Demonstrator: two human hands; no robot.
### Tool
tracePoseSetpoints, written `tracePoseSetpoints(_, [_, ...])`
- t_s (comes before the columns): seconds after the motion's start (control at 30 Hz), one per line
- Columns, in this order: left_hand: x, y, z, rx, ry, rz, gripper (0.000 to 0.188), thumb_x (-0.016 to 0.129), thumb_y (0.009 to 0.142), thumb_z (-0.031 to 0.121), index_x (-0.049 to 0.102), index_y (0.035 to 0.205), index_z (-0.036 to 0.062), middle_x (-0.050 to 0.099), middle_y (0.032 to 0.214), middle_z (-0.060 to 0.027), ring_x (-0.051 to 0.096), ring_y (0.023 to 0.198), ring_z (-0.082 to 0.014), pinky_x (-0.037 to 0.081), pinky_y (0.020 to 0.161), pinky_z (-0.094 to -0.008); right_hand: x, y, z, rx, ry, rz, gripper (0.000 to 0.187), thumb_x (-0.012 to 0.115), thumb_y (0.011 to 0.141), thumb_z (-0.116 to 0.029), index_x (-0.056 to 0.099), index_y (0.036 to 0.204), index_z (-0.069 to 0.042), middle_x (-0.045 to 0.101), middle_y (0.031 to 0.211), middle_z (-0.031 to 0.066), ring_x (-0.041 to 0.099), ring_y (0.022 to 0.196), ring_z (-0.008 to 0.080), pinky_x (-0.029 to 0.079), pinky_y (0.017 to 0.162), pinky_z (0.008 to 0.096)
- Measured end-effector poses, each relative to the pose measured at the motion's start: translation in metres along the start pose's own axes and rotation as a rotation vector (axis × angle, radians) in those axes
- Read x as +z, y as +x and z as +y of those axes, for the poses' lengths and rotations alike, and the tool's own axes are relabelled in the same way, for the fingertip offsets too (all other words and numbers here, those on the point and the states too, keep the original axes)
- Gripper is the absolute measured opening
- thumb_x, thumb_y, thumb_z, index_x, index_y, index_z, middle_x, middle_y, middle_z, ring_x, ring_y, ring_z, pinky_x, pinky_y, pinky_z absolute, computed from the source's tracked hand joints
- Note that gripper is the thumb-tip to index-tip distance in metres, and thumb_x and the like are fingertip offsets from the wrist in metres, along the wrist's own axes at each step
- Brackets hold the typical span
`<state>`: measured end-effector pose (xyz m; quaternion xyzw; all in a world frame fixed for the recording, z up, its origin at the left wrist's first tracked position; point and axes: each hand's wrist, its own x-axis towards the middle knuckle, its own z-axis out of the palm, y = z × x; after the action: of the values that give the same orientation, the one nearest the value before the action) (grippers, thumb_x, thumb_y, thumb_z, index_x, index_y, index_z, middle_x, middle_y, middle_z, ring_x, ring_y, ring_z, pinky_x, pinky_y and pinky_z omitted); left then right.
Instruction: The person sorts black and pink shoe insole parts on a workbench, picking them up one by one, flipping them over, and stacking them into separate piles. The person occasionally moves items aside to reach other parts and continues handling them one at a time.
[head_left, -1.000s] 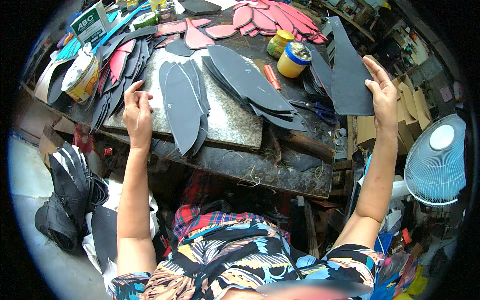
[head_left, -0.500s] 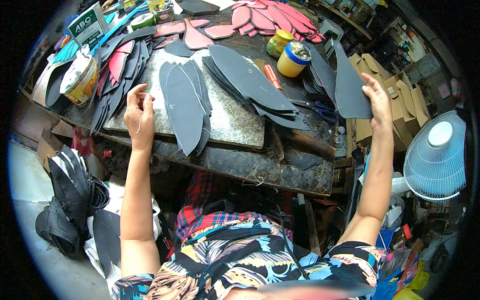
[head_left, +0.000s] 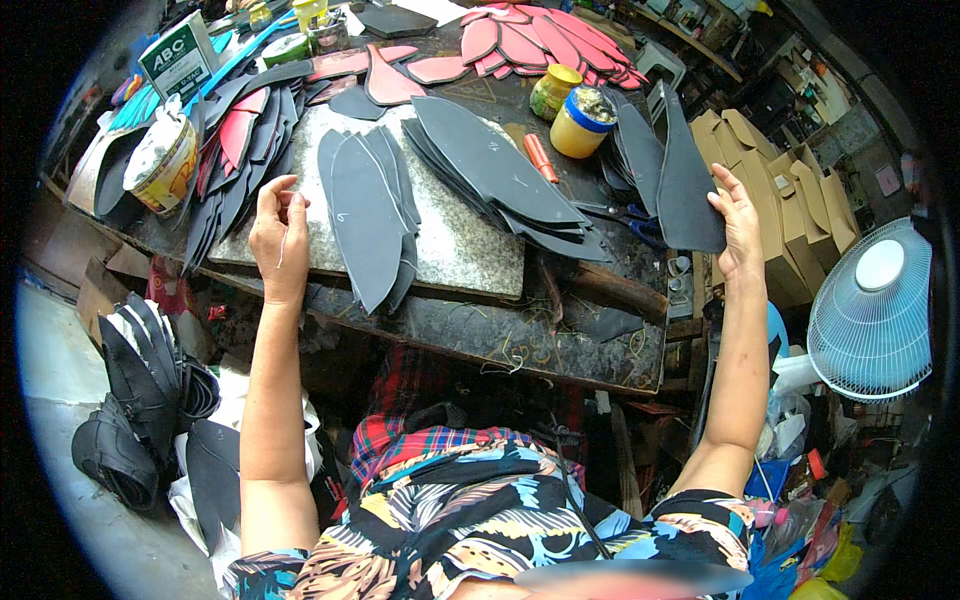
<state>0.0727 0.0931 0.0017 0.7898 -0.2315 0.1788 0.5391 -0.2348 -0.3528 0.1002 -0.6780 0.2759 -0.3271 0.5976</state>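
Note:
My right hand (head_left: 740, 228) is at the right edge of the table, its fingers at the edge of a dark grey sole-shaped sheet (head_left: 690, 175) that stands upright. Beside that sheet leans a stack of similar dark pieces (head_left: 637, 150). Over the slab's left side, my left hand (head_left: 280, 240) is raised with fingers curled and thumb against them. A thin white thread-like line runs down it; what the fingertips hold, if anything, cannot be made out. Marked dark sole pieces (head_left: 360, 220) and a thicker fanned stack (head_left: 500, 165) lie on the pale speckled slab (head_left: 465, 262).
Pink sole pieces (head_left: 540, 40) pile up at the back. A blue-rimmed jar (head_left: 580, 128), an orange-handled tool (head_left: 541, 158) and blue-handled scissors (head_left: 645, 228) lie near the right stack. A tub (head_left: 163, 180) stands left. Cardboard boxes (head_left: 800, 215) and a fan (head_left: 868, 310) are at right.
My right hand and the upright dark sheet have moved left, closer to the right-hand stack. My left hand has hardly moved. The view has shifted slightly.

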Motion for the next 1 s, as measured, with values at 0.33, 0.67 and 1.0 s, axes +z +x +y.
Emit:
tracePoseSetpoints(0.33, [0.000,0.001,0.001,0.010,0.038,0.020,0.021,0.058,0.093,0.010,0.062,0.113,0.0060,0.067,0.080,-0.0073,0.064,0.071,-0.0166,0.050,0.068,-0.0301,0.032,0.003,0.018,0.045,0.107,-0.131,0.081,0.063,0.087,0.003,0.022,0.155,-0.010,0.061,0.123,0.0162,0.064,0.106,0.0193,0.054,0.091,0.0330])
tracePoseSetpoints(0.67, [0.001,0.001,0.000,-0.010,0.001,0.006,0.017,0.059,0.095,0.013,0.065,0.109,0.0060,0.068,0.081,-0.0057,0.064,0.070,-0.0128,0.050,0.066,-0.0272,0.022,-0.012,-0.024,-0.143,0.235,-0.055,0.050,0.055,0.093,-0.004,0.045,0.142,-0.003,0.061,0.127,0.0127,0.067,0.103,0.0189,0.059,0.088,0.0329])
tracePoseSetpoints(1.0, [0.001,0.000,0.000,0.013,-0.008,0.002,0.018,0.059,0.095,0.014,0.065,0.109,0.0059,0.068,0.081,-0.0061,0.064,0.071,-0.0128,0.050,0.066,-0.0271,0.047,-0.017,0.011,0.155,0.154,-0.084,0.023,0.069,0.090,-0.009,0.066,0.112,-0.008,0.070,0.102,0.0037,0.066,0.087,0.0130,0.056,0.079,0.0293])
